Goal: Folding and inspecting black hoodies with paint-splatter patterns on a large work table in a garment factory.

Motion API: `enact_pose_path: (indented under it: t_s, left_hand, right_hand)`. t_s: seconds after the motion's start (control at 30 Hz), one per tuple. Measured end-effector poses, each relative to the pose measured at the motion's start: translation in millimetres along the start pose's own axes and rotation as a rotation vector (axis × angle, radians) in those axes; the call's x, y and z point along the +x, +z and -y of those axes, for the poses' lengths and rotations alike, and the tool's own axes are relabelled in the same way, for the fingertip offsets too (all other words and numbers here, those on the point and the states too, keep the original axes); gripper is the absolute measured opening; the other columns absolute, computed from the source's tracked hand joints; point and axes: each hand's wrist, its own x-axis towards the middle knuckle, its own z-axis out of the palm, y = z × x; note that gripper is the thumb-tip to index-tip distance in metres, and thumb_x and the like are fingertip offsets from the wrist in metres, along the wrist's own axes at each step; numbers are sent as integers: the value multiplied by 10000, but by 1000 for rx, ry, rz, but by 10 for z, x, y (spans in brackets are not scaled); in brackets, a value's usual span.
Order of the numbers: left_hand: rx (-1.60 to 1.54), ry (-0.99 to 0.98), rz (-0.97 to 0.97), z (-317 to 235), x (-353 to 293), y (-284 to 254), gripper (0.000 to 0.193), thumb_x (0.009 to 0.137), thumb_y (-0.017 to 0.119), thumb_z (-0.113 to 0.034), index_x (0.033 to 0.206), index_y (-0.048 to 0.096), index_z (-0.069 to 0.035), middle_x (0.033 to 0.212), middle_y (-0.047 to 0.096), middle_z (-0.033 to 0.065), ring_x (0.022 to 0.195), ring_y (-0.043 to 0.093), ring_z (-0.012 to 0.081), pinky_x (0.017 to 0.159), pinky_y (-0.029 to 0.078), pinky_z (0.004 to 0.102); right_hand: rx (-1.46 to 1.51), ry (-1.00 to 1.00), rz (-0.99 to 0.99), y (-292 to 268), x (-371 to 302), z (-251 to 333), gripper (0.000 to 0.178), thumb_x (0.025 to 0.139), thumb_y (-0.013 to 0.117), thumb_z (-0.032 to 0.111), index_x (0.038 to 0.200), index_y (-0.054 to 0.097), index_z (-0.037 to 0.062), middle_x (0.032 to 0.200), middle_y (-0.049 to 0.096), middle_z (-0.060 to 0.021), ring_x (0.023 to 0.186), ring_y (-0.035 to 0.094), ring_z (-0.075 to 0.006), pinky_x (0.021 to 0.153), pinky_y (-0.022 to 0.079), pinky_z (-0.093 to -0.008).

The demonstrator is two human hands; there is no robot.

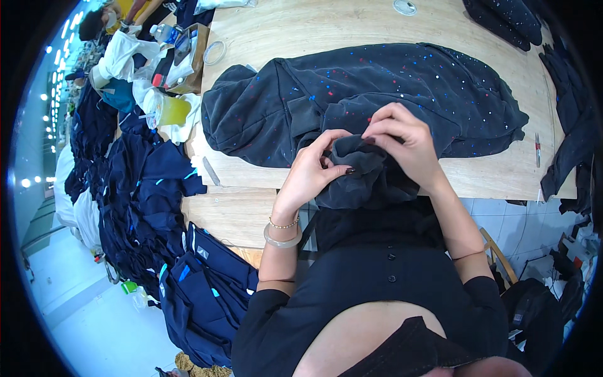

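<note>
A dark grey garment dotted with small coloured studs lies spread across the wooden table. One fold of it hangs over the near edge toward me. My left hand pinches that fold from the left, thumb and fingers closed on the cloth. From above, my right hand grips the same bunched cloth, fingers curled over it. A pale bangle and a thin bracelet sit on my left wrist.
Stacks of navy garments pile up at my left, down to the floor. A yellow-green cup, a tape roll and a box of clutter stand at the table's left. More dark garments lie at the far right. A pen lies right.
</note>
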Motion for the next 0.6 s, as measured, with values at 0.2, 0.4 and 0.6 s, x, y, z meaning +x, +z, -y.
enact_pose_path:
  t_s: [0.2,0.4,0.6]
  left_hand:
    - [-223,115,-140,-191,41,118,395,765,710,-23,1135,574,-23,967,594,57,754,524,97,635,453,231]
    - [411,530,-450,-501,119,295,104,842,593,-9,940,621,-33,862,614,73,831,581,231,755,420,328]
    - [547,436,-371,-558,98,286,142,816,644,-7,954,653,-41,757,645,40,554,488,136,649,390,268]
  right_hand:
    - [214,157,-24,-128,109,18,35,811,588,-52,799,599,-22,775,600,-60,747,555,-147,699,446,-260]
    - [540,240,-25,-85,150,78,55,874,534,-38,838,567,-12,776,615,-39,683,522,-85,630,432,-213]
    - [813,375,59,-324,238,98,92,908,479,-22,852,534,27,777,603,-39,611,438,-38,554,357,-177]
